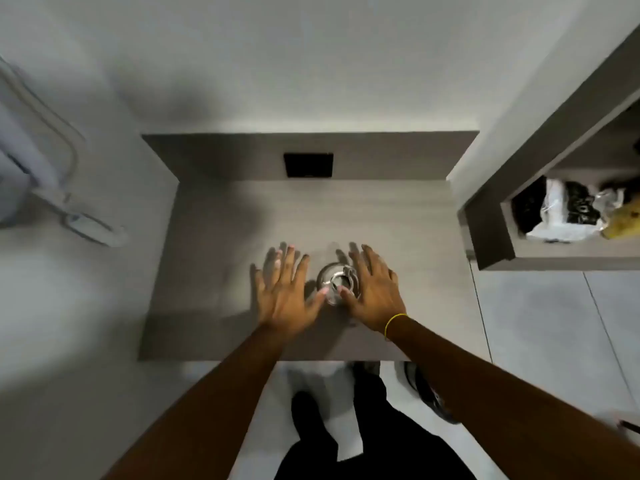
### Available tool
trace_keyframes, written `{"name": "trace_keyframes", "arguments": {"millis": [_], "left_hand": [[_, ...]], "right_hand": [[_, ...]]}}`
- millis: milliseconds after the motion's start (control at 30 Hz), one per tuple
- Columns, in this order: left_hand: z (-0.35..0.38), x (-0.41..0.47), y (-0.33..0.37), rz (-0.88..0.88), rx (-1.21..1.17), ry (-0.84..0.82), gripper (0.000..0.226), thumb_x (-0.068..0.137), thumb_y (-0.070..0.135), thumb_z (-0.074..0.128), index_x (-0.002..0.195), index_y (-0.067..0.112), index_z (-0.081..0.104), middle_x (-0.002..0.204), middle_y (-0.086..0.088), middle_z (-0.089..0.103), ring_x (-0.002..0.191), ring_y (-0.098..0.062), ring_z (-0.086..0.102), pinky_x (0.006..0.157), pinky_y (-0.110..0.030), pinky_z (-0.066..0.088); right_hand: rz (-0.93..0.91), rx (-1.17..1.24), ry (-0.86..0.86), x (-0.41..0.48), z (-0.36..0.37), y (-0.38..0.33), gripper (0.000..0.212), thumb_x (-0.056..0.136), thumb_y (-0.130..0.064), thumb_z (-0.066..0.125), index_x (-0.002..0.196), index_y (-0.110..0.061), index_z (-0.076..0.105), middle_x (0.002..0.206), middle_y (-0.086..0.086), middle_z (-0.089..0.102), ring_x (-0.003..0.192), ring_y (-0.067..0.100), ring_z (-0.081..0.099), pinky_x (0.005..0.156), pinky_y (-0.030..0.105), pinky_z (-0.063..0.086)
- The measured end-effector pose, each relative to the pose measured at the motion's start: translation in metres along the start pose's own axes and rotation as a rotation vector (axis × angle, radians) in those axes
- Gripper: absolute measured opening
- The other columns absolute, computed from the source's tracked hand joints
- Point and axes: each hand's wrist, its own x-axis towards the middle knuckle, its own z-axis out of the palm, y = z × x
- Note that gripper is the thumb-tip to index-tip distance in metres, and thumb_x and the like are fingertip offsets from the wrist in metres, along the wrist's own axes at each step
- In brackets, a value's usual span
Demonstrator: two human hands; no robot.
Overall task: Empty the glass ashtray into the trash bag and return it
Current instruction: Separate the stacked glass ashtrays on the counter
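Observation:
A round clear glass ashtray [335, 281] stands on the grey wooden side table [214, 237], a little right of its middle. My left hand [285, 292] hovers just left of it, fingers spread, thumb tip at the ashtray's near rim. My right hand [374, 292], with a yellow band on the wrist, lies flat on the ashtray's right side, fingers apart, thumb at the near rim. Neither hand closes around the glass. No trash bag shows clearly.
A black square socket plate [308, 165] sits on the table's back panel. To the right, an open shelf [491, 237] holds crumpled black, white and yellow bags [568, 213]. A white towel rail [52, 174] hangs on the left wall. My legs and shoes are below the table edge.

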Motion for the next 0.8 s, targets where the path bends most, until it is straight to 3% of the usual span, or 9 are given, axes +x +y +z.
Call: {"name": "trace_keyframes", "arguments": {"millis": [100, 300, 500, 667, 800], "left_hand": [[0.038, -0.011, -0.005, -0.036, -0.04, -0.057, 0.086, 0.098, 0.076, 0.05, 0.168, 0.026, 0.041, 0.183, -0.01, 0.022, 0.17, -0.036, 0.017, 0.128, -0.076, 0.017], [0.092, -0.021, -0.018, 0.042, 0.021, -0.077, 0.091, 0.102, 0.078, 0.034, 0.173, 0.022, 0.028, 0.185, -0.011, 0.015, 0.17, -0.037, 0.014, 0.125, -0.078, 0.014], [0.104, -0.019, -0.024, 0.021, 0.02, -0.051, 0.091, 0.101, 0.082, 0.031, 0.172, 0.026, 0.028, 0.184, -0.01, 0.016, 0.17, -0.036, 0.013, 0.126, -0.077, 0.007], [0.101, -0.02, -0.022, 0.021, -0.018, -0.027, 0.089, 0.103, 0.081, 0.026, 0.172, 0.025, 0.03, 0.184, -0.011, 0.015, 0.17, -0.038, 0.012, 0.126, -0.077, 0.011], [0.102, -0.021, -0.023, 0.033, -0.032, -0.002, 0.087, 0.103, 0.08, 0.03, 0.173, 0.028, 0.027, 0.185, -0.01, 0.014, 0.17, -0.038, 0.012, 0.126, -0.077, 0.014]], "right_hand": [[0.026, 0.055, -0.026, -0.001, 0.026, 0.011, 0.085, 0.093, -0.066, 0.059, 0.163, -0.031, 0.028, 0.176, 0.004, 0.021, 0.16, 0.031, 0.027, 0.118, 0.056, 0.037], [0.048, 0.021, -0.014, 0.008, 0.036, 0.015, 0.093, 0.082, -0.067, 0.069, 0.159, -0.027, 0.036, 0.168, 0.002, 0.036, 0.153, 0.025, 0.038, 0.105, 0.044, 0.04], [-0.058, -0.08, -0.175, 0.03, 0.035, -0.001, 0.101, 0.069, -0.055, 0.075, 0.155, -0.017, 0.041, 0.162, 0.011, 0.04, 0.144, 0.036, 0.044, 0.11, 0.049, 0.046], [-0.072, -0.166, -0.29, 0.048, 0.021, -0.016, 0.104, 0.061, -0.046, 0.083, 0.151, -0.014, 0.042, 0.148, 0.014, 0.043, 0.126, 0.04, 0.051, 0.099, 0.05, 0.056], [-0.033, -0.175, -0.356, 0.054, 0.014, -0.019, 0.101, 0.061, -0.039, 0.089, 0.147, -0.012, 0.043, 0.144, 0.017, 0.039, 0.124, 0.042, 0.05, 0.098, 0.05, 0.056]]}}
